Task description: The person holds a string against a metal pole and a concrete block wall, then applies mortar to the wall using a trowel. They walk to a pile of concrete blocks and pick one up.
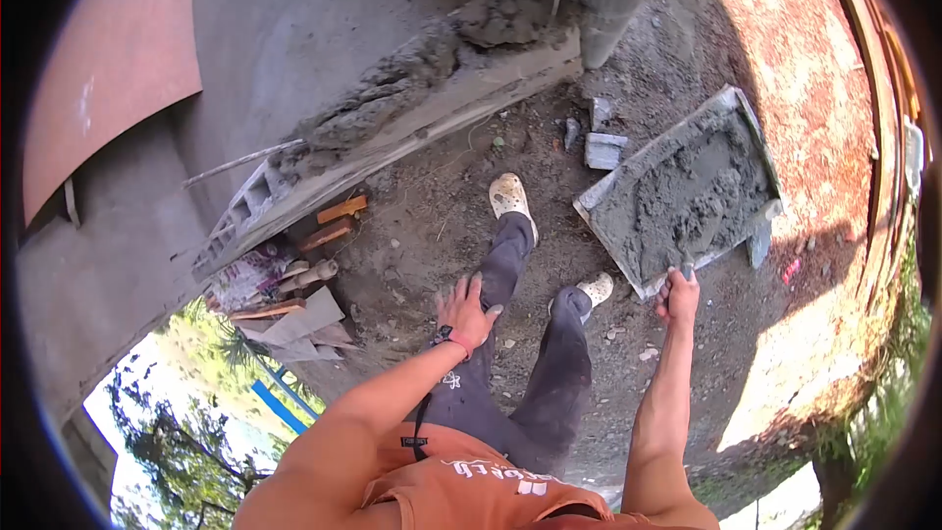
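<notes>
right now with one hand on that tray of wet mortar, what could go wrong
The right hand grips only one edge of the flat grey tray heaped with wet grey mortar; lifted from there it may tip and spill.
Broken grey block pieces lie near the white shoes, a likely trip.
A thin bare rod juts from the grey block wall and could jab a leg.
</notes>
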